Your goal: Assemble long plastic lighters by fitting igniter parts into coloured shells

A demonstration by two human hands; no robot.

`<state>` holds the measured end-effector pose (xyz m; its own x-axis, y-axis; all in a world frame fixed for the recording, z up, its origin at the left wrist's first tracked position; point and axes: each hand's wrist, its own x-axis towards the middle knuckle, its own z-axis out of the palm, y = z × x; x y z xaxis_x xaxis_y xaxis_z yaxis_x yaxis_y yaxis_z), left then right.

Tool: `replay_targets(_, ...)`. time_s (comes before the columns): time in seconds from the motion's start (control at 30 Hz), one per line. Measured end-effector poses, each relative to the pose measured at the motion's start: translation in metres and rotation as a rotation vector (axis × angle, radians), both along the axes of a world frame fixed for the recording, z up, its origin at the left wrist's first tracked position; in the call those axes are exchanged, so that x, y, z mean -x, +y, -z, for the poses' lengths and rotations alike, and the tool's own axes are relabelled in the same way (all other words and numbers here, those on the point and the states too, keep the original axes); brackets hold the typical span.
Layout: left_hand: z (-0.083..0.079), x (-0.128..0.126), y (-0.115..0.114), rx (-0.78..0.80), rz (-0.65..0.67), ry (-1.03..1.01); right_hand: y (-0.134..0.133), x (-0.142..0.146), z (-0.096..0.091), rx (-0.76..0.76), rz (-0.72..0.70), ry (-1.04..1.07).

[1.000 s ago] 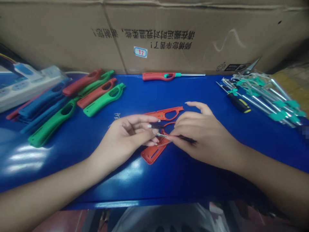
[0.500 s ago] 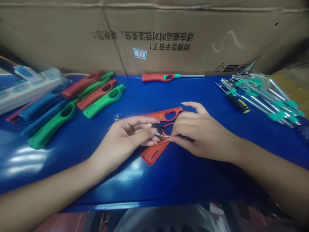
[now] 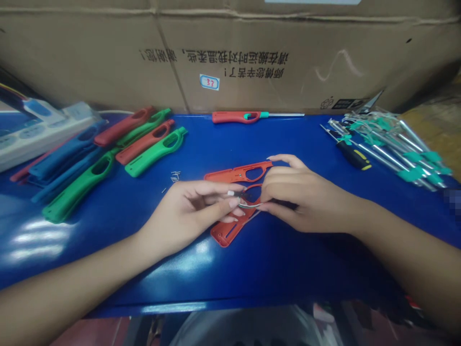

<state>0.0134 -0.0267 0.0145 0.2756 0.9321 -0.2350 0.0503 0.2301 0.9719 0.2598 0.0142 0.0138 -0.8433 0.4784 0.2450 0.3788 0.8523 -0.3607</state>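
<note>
My left hand [image 3: 190, 206] is closed, thumb and fingers pinching a small black part with a white end [image 3: 232, 193]. From this part a thin pale wire [image 3: 249, 206] bends across to my right hand [image 3: 306, 199], whose thumb and forefinger are closed on it. The wire's far end is hidden behind my right fingers. Just beyond the hands lies an orange-red lighter shell half [image 3: 219, 177], its inner side up. The other orange-red shell half [image 3: 226, 233] rests on the blue table under my fingers, partly covered by them.
Several small screws [image 3: 175, 176] lie left of the shells. Red, green and blue lighter shells [image 3: 154, 151] are piled at the left, beside a white power strip [image 3: 46, 122]. A complete red lighter [image 3: 237, 117] lies before the cardboard box [image 3: 230, 29]. At right are a screwdriver [image 3: 355, 154] and metal lighter tubes [image 3: 392, 149].
My left hand and the black part have shifted slightly right and down. The wire now bows more between the hands, and more of the upper shell half shows.
</note>
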Motion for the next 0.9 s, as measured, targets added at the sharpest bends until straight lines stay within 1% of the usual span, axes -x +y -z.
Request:
replay_targets(0.17,0.005,0.002,0.000,-0.190,0.024,0.056,0.000,0.001,0.000,0.040,-0.010,0.038)
replay_targets(0.27,0.008,0.004,-0.002,-0.316,0.039,0.124,-0.001,0.002,0.000,0.058,-0.026,0.046)
replay_targets(0.4,0.006,0.007,-0.004,-0.455,0.064,0.271,-0.004,0.004,-0.003,0.073,-0.026,0.047)
replay_targets(0.47,0.004,0.007,-0.005,-0.488,0.068,0.312,-0.007,0.005,-0.005,0.059,-0.009,0.062)
replay_targets(0.57,0.002,0.006,-0.007,-0.501,0.081,0.311,-0.013,0.008,-0.007,0.037,0.034,0.102)
replay_targets(0.7,0.003,0.004,-0.009,-0.470,0.091,0.263,-0.023,0.017,-0.009,0.035,0.123,0.206)
replay_targets(0.83,0.003,0.000,-0.011,-0.348,0.086,0.183,-0.030,0.023,-0.009,0.089,0.163,0.264)
replay_targets(0.9,0.003,-0.003,-0.012,-0.275,0.068,0.105,-0.031,0.024,-0.008,0.102,0.170,0.269)
